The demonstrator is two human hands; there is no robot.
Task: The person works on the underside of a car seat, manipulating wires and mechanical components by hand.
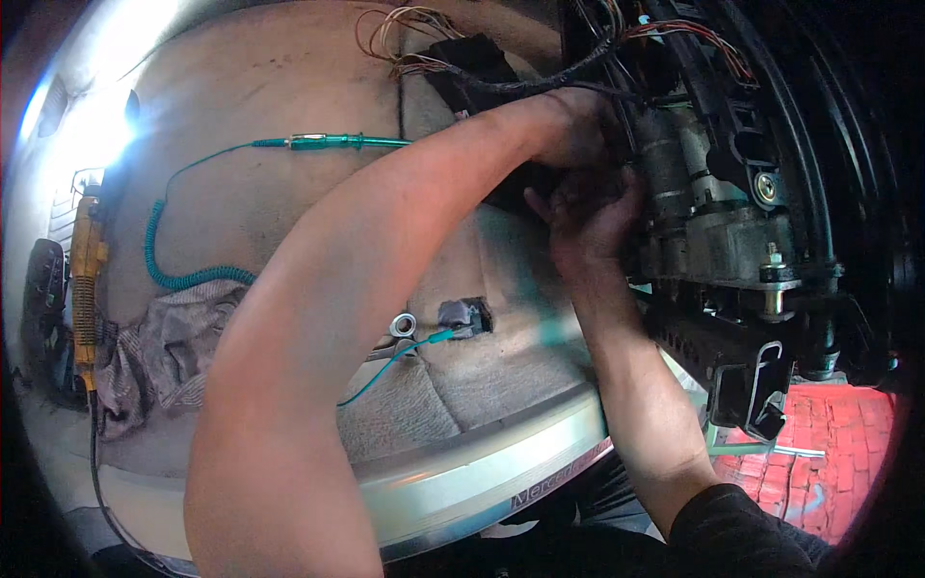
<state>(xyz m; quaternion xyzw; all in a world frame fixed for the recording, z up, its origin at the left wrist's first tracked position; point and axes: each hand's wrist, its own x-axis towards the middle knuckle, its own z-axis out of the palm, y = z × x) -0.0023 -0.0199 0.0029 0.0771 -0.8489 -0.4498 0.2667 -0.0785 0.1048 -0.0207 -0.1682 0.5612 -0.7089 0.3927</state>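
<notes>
Hands are both crammed against the grey-and-black mechanism (734, 241) on the right of my feed. Left hand (580, 133) reaches over from above, just beside the black wire bundle (511, 89), and it's so shadowed I can't tell how open it is or what it's got. Right hand (595, 220) comes up from below, fingers looking partly curled, thumb out to one side; can't make out a grip there either. Probably coming from two sides because space is tight.

Teal probe (323, 142) lies on the carpet (270, 222), which I'd guess leaves fingers free. The matching clip (440, 337) sits at a grey piece (462, 316) in the carpet cut-out, maybe for a ground. Orange-handled lamp (87, 250) is off left, presumably clear of the elbows.
</notes>
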